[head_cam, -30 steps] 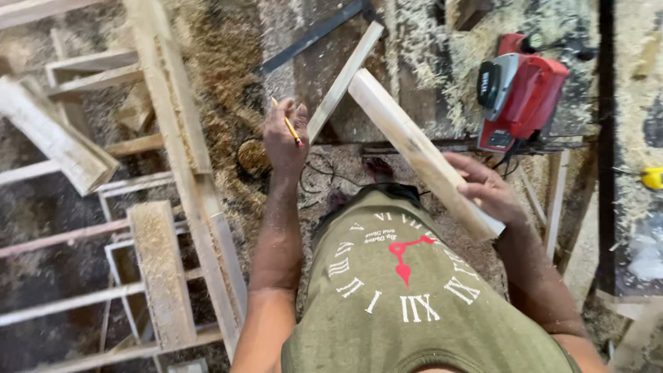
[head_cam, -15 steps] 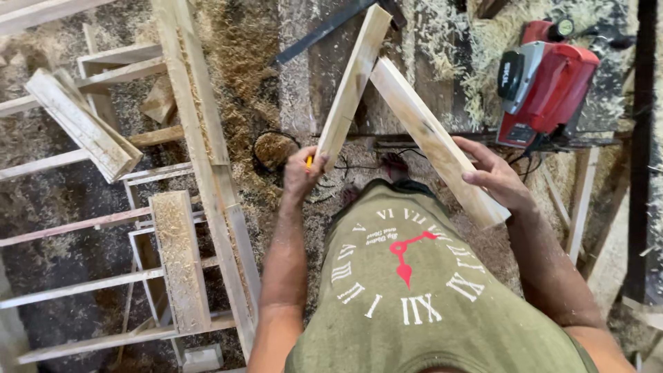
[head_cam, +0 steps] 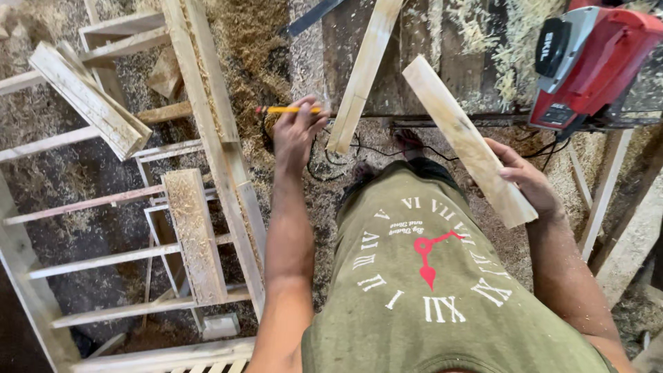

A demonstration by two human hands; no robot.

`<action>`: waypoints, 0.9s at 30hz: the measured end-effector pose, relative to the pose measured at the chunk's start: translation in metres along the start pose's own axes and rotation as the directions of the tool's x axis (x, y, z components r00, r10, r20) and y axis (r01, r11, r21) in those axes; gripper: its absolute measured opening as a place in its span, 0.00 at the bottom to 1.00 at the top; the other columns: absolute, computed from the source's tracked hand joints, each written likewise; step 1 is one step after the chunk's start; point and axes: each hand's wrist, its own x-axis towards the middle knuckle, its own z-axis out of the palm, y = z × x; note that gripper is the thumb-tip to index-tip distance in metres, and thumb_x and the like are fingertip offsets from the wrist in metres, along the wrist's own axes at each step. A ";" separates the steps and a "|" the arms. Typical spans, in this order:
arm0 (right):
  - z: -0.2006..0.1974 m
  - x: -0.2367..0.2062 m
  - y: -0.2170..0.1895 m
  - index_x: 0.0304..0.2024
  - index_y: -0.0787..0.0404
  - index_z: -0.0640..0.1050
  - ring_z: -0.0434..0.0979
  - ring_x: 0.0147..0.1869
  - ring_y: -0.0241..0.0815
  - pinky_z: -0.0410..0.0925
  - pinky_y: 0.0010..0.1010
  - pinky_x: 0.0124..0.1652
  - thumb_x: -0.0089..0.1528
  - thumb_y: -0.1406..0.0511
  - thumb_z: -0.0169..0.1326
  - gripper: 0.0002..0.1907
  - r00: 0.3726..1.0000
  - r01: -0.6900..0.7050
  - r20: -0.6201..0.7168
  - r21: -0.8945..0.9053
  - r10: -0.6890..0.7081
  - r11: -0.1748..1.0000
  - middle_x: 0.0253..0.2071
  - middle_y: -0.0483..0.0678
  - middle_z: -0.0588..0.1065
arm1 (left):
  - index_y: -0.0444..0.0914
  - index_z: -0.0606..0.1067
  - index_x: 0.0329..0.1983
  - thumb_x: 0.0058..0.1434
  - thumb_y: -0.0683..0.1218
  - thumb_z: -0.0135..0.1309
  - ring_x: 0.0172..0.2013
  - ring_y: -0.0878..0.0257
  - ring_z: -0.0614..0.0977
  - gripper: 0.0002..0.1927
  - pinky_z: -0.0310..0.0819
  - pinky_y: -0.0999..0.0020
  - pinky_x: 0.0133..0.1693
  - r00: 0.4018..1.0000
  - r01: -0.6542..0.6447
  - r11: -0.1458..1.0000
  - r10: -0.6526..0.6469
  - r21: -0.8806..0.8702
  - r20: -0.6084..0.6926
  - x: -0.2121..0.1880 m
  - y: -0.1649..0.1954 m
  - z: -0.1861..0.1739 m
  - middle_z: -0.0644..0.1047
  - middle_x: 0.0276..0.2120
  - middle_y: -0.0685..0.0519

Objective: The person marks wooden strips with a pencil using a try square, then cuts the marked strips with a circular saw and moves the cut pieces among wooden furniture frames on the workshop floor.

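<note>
While sawdust blankets the bench (head_cam: 311, 62) and floor, I see both hands busy.
Left hand (head_cam: 295, 135) pinches a pencil (head_cam: 290, 110); right hand (head_cam: 528, 181) clamps a slat (head_cam: 464, 138) beside the red saw (head_cam: 587, 59).

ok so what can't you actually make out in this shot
Head view only:
- Red saw: its right part is cut off by the frame edge, blade not visible.
- Long slat: its top runs off the upper edge.
- Right hand: fingers hidden behind the board it holds.
- Left hand: holds a pencil; its tip is too small to tell.
- Feet: hidden by the shirt.
</note>
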 end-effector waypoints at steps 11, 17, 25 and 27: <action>0.013 -0.012 -0.004 0.79 0.71 0.60 0.77 0.59 0.50 0.71 0.37 0.56 0.63 0.58 0.54 0.45 0.994 -0.018 -0.104 0.088 0.027 0.996 0.67 0.61 0.71 | 0.34 0.80 0.47 0.67 0.43 0.60 0.31 0.63 0.83 0.09 0.78 0.68 0.30 0.992 0.008 0.953 -0.046 0.301 0.117 0.057 -0.015 0.016 0.84 0.35 0.46; -0.005 -0.012 -0.006 0.80 0.71 0.58 0.77 0.58 0.54 0.73 0.40 0.52 0.63 0.55 0.55 0.47 0.998 -0.039 -0.049 0.088 0.044 0.995 0.68 0.63 0.70 | 0.38 0.81 0.45 0.62 0.43 0.62 0.33 0.64 0.87 0.09 0.88 0.67 0.37 0.991 0.052 0.965 -0.081 0.257 0.104 0.058 -0.015 0.019 0.85 0.35 0.49; -0.016 -0.012 -0.016 0.81 0.72 0.56 0.76 0.62 0.57 0.72 0.41 0.56 0.63 0.54 0.53 0.49 0.999 -0.046 0.023 0.113 0.044 0.993 0.70 0.66 0.67 | 0.37 0.79 0.46 0.63 0.45 0.61 0.35 0.62 0.87 0.10 0.88 0.65 0.39 0.991 -0.036 0.948 -0.007 0.316 0.136 0.060 -0.017 0.013 0.84 0.37 0.47; -0.016 -0.012 -0.019 0.80 0.76 0.55 0.74 0.64 0.58 0.71 0.41 0.55 0.63 0.53 0.54 0.51 1.000 -0.020 0.022 0.077 0.019 0.997 0.72 0.68 0.65 | 0.38 0.79 0.46 0.65 0.47 0.58 0.37 0.64 0.88 0.10 0.88 0.66 0.42 0.988 0.018 0.957 -0.061 0.291 0.140 0.061 -0.018 0.012 0.85 0.38 0.48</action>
